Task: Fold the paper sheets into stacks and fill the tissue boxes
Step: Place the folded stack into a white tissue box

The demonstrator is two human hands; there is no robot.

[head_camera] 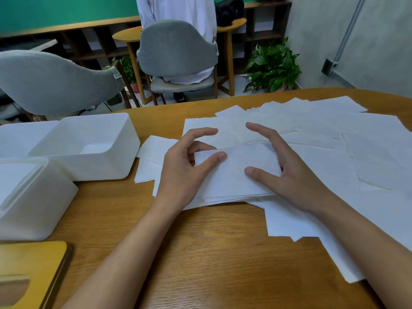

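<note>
The wooden worktop (200, 253) carries an open white box (100, 166) at the far left, a second white box (33, 197) nearer, and a wooden lid (29, 268) at the near left corner. Loose paper sheets (334, 139) cover its right and far side, with a folded stack (234, 181) on them at the middle.

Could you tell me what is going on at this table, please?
A person holds a folded stack of paper sheets between both hands, left hand at one end, right hand at the other, thumbs on top. It rests on loose sheets spread over the wooden table. The open white box to the left shows no paper inside.
</note>
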